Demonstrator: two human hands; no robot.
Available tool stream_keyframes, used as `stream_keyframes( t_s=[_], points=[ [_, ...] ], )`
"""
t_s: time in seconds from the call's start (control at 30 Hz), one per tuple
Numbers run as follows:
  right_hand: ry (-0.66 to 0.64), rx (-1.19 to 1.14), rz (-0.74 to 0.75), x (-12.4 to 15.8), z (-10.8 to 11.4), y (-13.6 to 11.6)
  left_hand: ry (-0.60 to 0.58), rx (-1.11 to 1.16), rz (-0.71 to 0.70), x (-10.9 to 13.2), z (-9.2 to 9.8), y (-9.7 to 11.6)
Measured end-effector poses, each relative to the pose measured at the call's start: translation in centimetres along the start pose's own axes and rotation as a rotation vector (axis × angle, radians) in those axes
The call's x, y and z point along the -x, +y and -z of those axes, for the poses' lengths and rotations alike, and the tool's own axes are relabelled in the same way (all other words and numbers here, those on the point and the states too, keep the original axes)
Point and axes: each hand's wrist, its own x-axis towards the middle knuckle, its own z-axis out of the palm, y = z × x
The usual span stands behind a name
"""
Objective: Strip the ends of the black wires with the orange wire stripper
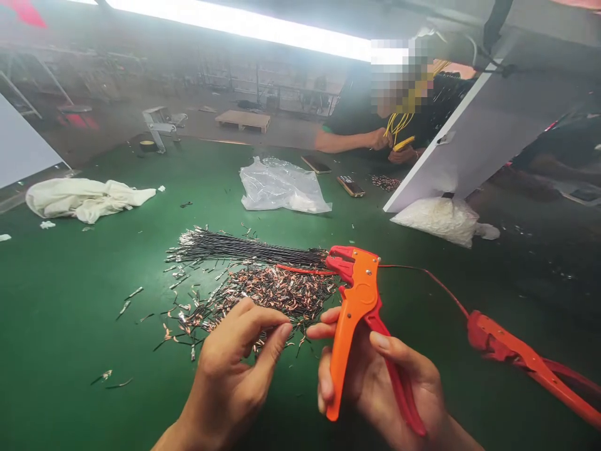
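My right hand [399, 369] is wrapped round the handles of an orange and red wire stripper [362, 294], its jaws pointing up and left. The handles are spread apart. Left of it, my left hand [235, 369] has thumb and forefinger pressed together. Whatever lies between these fingertips, if anything, is too small to make out. Just beyond both hands spreads a heap of short wire scraps [286, 291], black with coppery ends. Behind the heap lies a bundle of long black wires [248, 247], its right end partly hidden by the stripper's jaws.
A second wire stripper [516, 347] lies at the right on the green table [70, 300]. A plastic bag [282, 188], two phones [351, 186], a white cloth [89, 197] and a filled white bag [441, 219] sit farther back. Across the table, a person's hands [397, 147] hold yellow wires.
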Motion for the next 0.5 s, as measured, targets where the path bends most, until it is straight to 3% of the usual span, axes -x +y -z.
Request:
stream_keyframes(
  t_s=[0.23,0.37,0.5],
  points=[
    [-0.080,-0.045,-0.019,-0.1,0.3,0.3,-0.044,0.512,0.670,-0.3,-0.1,1.1],
    [-0.149,-0.039,-0.029,-0.3,1.1,0.9,-0.048,0.584,0.724,-0.4,-0.5,1.8],
    [-0.177,0.031,-0.047,-0.6,1.6,1.1,0.075,0.489,0.681,-0.3,-0.5,1.5]
  ],
)
